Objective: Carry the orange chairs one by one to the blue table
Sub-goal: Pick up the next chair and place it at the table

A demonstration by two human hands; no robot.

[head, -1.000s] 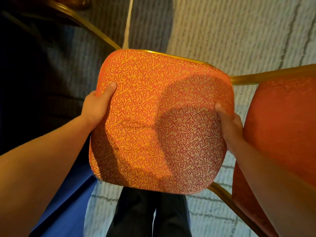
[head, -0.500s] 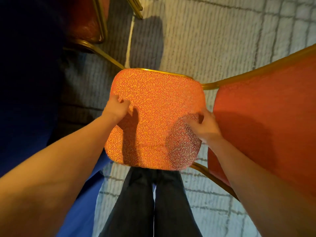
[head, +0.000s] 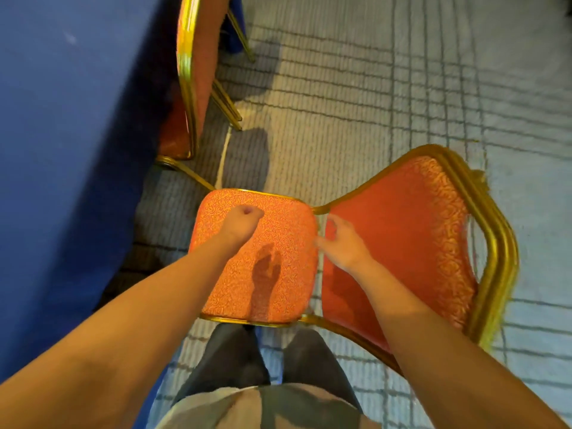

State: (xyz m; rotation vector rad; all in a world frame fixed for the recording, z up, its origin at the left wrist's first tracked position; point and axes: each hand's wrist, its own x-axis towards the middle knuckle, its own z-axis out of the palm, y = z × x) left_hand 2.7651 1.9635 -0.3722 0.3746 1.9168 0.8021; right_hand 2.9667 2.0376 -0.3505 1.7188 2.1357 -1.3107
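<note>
An orange chair with a gold frame stands on the carpet in front of my legs; its patterned seat [head: 278, 243] faces the blue table [head: 62, 150] on the left and its backrest [head: 411, 236] lies to the right. My left hand [head: 243, 219] hovers over the seat as a closed fist with nothing in it. Fingers loosely spread, my right hand [head: 343, 243] is above the gap between seat and backrest and holds nothing. A second orange chair [head: 188, 88] stands tucked against the table's edge further ahead.
Grey carpet with a dark grid pattern [head: 387, 88] stretches ahead and to the right. The blue tablecloth hangs down to the floor along the left side. My legs in dark trousers [head: 241, 360] stand just behind the chair.
Both hands have let go of the seat edges and lifted off it. The chair now sits lower and farther from the camera, standing on the carpet.
</note>
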